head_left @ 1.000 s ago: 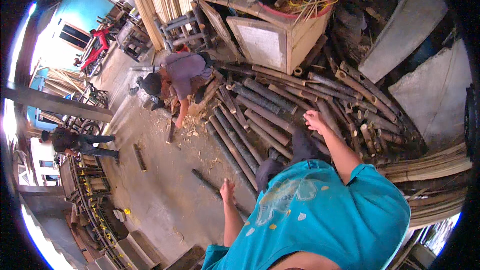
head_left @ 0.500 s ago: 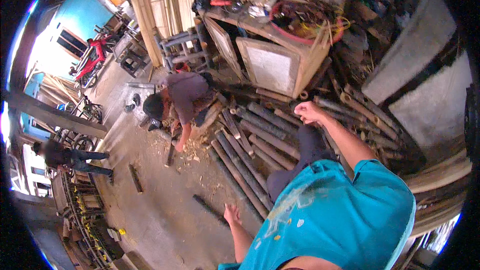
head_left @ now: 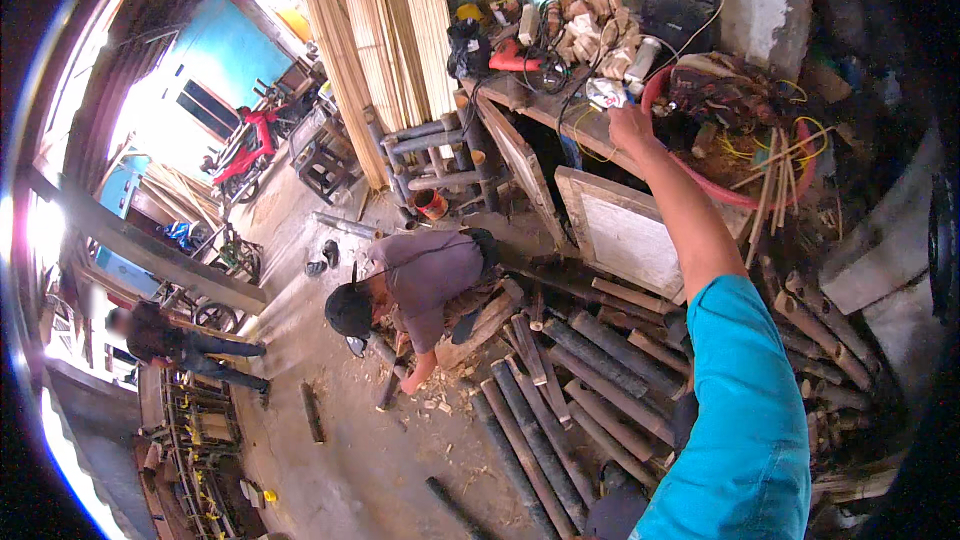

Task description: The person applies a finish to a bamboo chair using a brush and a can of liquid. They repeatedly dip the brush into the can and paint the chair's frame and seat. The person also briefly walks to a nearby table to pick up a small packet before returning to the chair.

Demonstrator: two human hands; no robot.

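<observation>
My right hand [head_left: 630,128] reaches out over the front edge of the wooden cabinet's top [head_left: 545,118], at the end of a stretched arm in a teal sleeve. Right by its fingertips lies a small white packet [head_left: 606,93]; whether they touch it is unclear. The fingers are small and partly hidden by the hand itself. Beside the hand sits a wide red basin [head_left: 698,186] of dark scraps, yellow strips and thin sticks. Behind are a heap of pale wood blocks [head_left: 600,40], cables and a red tool [head_left: 513,58]. My left hand is out of view.
Dark bamboo poles [head_left: 535,440] lie across the floor below me. A cabinet door [head_left: 620,230] hangs ajar. A crouching co-worker [head_left: 435,285] handles a short pole among shavings; another person [head_left: 190,345] stands far left. Tall bamboo slats [head_left: 385,40] lean behind a bamboo frame [head_left: 435,160].
My right hand has gone from above the poles up to the cabinet top. My left hand has left the view. The view has shifted, showing more of the cabinet top.
</observation>
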